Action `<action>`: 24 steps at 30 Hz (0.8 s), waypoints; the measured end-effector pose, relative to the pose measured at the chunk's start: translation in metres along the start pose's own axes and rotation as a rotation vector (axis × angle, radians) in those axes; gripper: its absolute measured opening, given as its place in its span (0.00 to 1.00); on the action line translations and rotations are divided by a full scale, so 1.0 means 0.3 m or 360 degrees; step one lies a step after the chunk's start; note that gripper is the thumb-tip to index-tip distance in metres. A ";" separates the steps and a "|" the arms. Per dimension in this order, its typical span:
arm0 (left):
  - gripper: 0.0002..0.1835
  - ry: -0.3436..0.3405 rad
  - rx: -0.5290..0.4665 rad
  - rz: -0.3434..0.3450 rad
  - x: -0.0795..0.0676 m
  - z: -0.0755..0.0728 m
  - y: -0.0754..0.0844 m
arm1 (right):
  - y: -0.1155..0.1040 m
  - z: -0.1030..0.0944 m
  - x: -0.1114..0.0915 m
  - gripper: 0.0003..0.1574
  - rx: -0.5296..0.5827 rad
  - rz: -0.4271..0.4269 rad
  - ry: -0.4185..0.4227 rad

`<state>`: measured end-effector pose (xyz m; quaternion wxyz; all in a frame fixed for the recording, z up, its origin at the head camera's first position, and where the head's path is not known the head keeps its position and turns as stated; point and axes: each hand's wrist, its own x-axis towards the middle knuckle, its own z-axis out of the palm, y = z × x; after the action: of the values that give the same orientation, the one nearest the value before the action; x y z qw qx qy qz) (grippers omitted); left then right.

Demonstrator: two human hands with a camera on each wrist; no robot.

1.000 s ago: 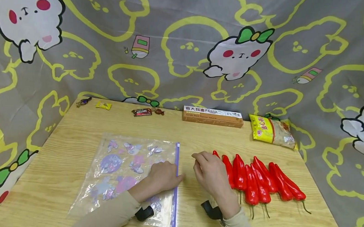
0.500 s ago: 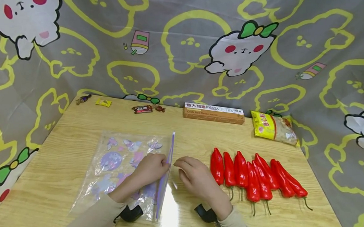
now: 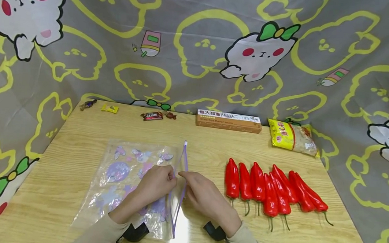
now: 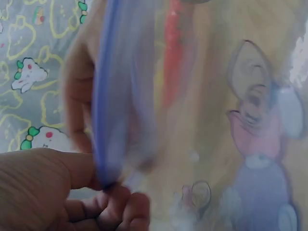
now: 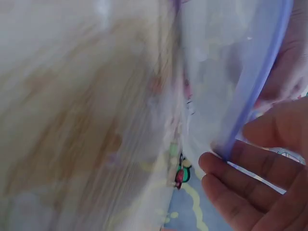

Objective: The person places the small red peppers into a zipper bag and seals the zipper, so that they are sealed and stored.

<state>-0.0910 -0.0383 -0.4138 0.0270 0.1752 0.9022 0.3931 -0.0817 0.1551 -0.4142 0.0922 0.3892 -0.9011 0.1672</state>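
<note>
A clear zip bag (image 3: pixel 117 172) printed with purple and pink cartoon figures lies on the table, its purple-edged mouth (image 3: pixel 185 159) facing right and gaping. At the mouth's left edge, my left hand (image 3: pixel 156 180) pinches the plastic between thumb and curled fingers; the left wrist view shows the purple strip (image 4: pixel 100 120) in that pinch. My right hand (image 3: pixel 207 195) holds the opposite edge, with the purple strip (image 5: pixel 264 77) between thumb and fingers in the right wrist view. Several red peppers (image 3: pixel 258 183) with green stems lie in a row to the right of my right hand.
Along the back stand a pasta box (image 3: pixel 228 122) and a yellow food packet (image 3: pixel 283 135). Small wrapped candies lie at the back left, among them a red-and-brown one (image 3: pixel 152 116) and a yellow one (image 3: pixel 109 109). A patterned cloth (image 3: pixel 198 44) surrounds the table.
My left hand has lifted the bag's mouth edge and shifted left. My right hand has come left from beside the peppers onto the other edge, and the mouth has spread apart.
</note>
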 end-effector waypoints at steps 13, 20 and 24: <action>0.10 0.0254 0.0036 -0.0120 -0.005 -0.177 0.016 | 0.029 0.030 -0.012 0.21 -0.0369 -0.0140 -0.0163; 0.09 0.0176 -0.0094 -0.0186 -0.011 -0.193 0.018 | 0.028 0.036 -0.017 0.21 -0.0332 -0.0076 -0.0247; 0.09 0.0107 -0.0107 -0.0178 -0.004 -0.166 0.001 | 0.023 0.036 -0.016 0.24 -0.0293 -0.0087 -0.0246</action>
<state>-0.0991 -0.0734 -0.3793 0.0243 0.1102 0.8973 0.4267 -0.0839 0.1586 -0.4273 0.0623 0.4154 -0.9061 0.0506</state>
